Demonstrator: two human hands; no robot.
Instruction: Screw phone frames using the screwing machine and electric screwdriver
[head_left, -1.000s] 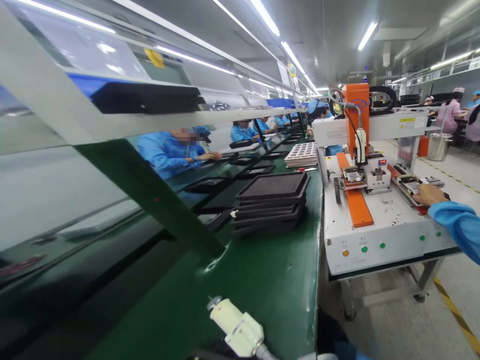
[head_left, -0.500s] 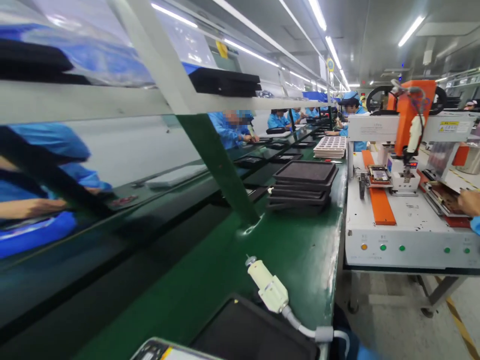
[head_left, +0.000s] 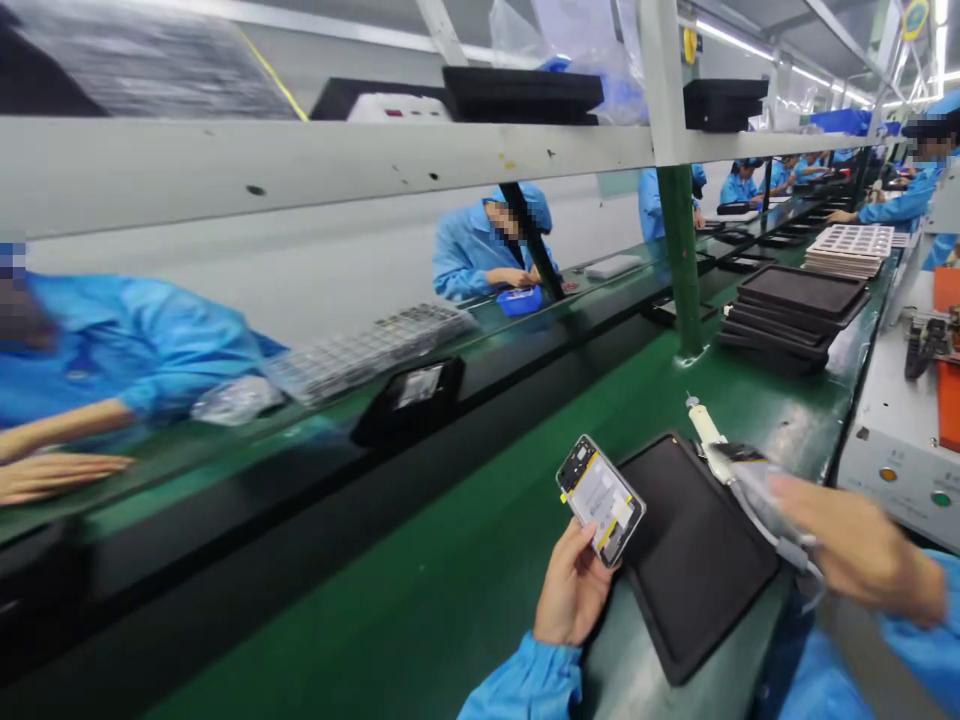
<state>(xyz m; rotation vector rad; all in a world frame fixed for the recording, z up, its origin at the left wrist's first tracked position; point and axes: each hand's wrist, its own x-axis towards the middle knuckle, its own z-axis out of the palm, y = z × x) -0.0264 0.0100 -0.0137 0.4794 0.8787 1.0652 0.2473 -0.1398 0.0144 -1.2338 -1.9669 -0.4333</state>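
Observation:
My left hand [head_left: 571,596] is closed round the lower end of an opened phone [head_left: 601,498], its inner side with a white panel and yellow strip facing up above the green table [head_left: 465,590]. My right hand [head_left: 855,545] is blurred by motion; its fingers reach onto the cream-coloured dispensing syringe [head_left: 709,440] and its hose, and whether they grip it I cannot tell. Between my hands lies a flat black tray [head_left: 690,550].
A stack of black trays [head_left: 795,315] and a pile of white cell trays [head_left: 851,248] stand farther along the table. A white machine with buttons [head_left: 904,455] is at the right edge. A shelf rail [head_left: 337,160] runs overhead. Workers in blue sit across the black conveyor [head_left: 247,510].
The view has swung left and down from the machine. My right hand left the machine's fixture and came over to the syringe. My left hand with the phone has come into view.

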